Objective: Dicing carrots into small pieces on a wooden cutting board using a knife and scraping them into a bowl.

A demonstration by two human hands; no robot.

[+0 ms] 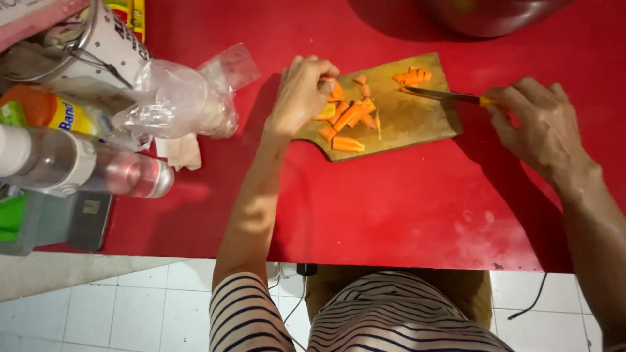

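Basically: left hand [301, 94] fingers curled, pinching a carrot piece [336, 91]; knife [438, 95], gripped by right hand [538, 124], lies at 3 o'clock, blade pointing 9.

On the red worktop [391, 208], a crumpled clear plastic bag [176, 98] lies at nine o'clock, bottles [85, 169] beyond it; a metal bowl [489, 13] at twelve.

Yellow-labelled orange jar [52, 112], far left

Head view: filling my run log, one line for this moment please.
left hand: on carrot pieces | right hand: holds knife | cutting board
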